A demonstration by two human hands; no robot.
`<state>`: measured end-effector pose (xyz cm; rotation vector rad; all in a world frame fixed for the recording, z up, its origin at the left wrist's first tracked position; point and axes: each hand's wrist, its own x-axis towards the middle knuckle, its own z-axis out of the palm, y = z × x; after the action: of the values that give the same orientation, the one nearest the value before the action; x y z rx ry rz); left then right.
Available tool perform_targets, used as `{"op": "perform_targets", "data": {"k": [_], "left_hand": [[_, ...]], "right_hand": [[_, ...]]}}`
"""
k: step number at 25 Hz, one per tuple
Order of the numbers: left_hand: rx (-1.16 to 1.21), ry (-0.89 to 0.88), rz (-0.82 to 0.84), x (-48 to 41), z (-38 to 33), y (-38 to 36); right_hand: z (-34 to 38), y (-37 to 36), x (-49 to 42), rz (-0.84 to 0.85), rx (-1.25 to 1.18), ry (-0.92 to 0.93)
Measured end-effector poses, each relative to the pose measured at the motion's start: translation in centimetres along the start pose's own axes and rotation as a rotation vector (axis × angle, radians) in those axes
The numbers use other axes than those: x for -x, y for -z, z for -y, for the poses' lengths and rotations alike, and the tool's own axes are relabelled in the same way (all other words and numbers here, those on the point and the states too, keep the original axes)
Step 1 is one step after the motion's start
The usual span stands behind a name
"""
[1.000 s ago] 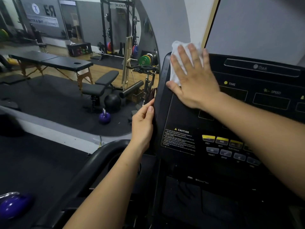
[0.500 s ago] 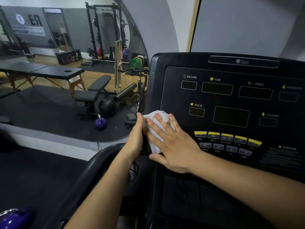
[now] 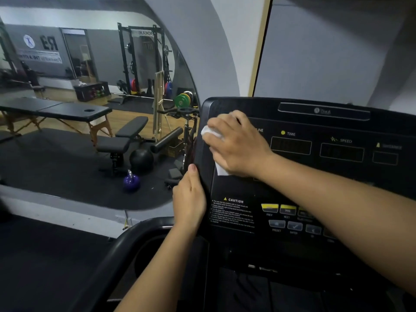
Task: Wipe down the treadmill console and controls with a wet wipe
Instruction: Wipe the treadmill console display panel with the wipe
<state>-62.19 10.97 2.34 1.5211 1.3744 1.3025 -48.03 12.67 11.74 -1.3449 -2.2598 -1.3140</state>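
White wet wipe [image 3: 211,132] under my right hand [image 3: 236,145], up in the top left corner of the console [image 3: 225,104]. My palm and fingers are laid over the wipe, pressing it to the black panel rather than pinching it. One bunch of it pokes out past my fingertips and a corner shows below my palm.

My left hand [image 3: 190,197] grips the console's left edge just below, with the thumb lying up along the front. The fingers go round the back where I can't see them. That hand is bracing, not wiping.

Here's what the next stroke hangs on, as I read it: the console runs long from left to right, and I'm at its far left end. Nearly all the rest lies to the right of the wipe. The TIME display [image 3: 290,145] is just beside my knuckles, and the SPEED window is further along. The yellow and grey buttons [image 3: 288,210] sit below my right forearm, and the caution label [image 3: 233,212] is below the wipe.

So the right hand is the one to travel, sweeping rightward along that axis and then dropping to the controls.
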Motion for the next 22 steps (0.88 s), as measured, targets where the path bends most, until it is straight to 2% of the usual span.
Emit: {"op": "perform_targets", "data": {"k": [5, 8, 10, 15, 17, 22], "left_hand": [[-0.019, -0.043, -0.023, -0.2, 0.8, -0.2], [-0.019, -0.062, -0.033, 0.0, 0.8, -0.3], [-0.011, -0.067, -0.043, -0.2, 1.1, -0.4], [-0.006, -0.092, -0.066, -0.5, 1.5, -0.6], [-0.008, -0.102, -0.064, -0.4, 1.3, -0.6], [0.016, -0.082, -0.051, -0.2, 1.2, -0.5]], "right_hand": [[-0.4, 0.8, -1.9, 0.311, 0.119, -0.071], [-3.5, 1.4, -5.9, 0.375, 0.15, -0.327], [-4.6, 1.6, -7.5, 0.38, 0.053, -0.475], [-0.2, 0.3, -5.5, 0.159, -0.034, -0.36], [1.6, 0.4, -4.2, 0.205, -0.03, -0.352], [4.9, 0.0, 0.6, 0.294, -0.05, -0.148]]}}
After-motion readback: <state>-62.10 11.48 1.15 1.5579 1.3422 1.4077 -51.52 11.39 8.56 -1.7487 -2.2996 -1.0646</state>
